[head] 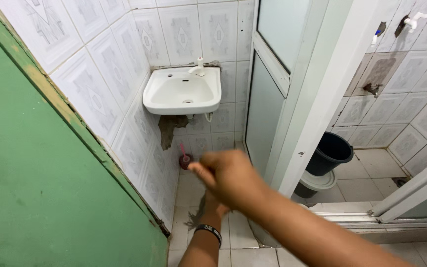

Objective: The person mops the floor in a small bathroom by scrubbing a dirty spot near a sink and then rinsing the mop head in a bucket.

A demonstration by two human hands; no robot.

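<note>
Right hand (228, 178) blurred mid-floor — sink (184, 91) ahead, green door (35, 173) close left

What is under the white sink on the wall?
Under the sink are a patch of broken tile, a short drain pipe and, on the floor, a dark red brush holder. The right hand covers floor nearby.

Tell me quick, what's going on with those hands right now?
Right hand closed in a loose fist, holding nothing visible. Left hand mostly hidden behind it, wrist banded. Nearest: red brush holder on floor under white sink. Nothing between.
</note>
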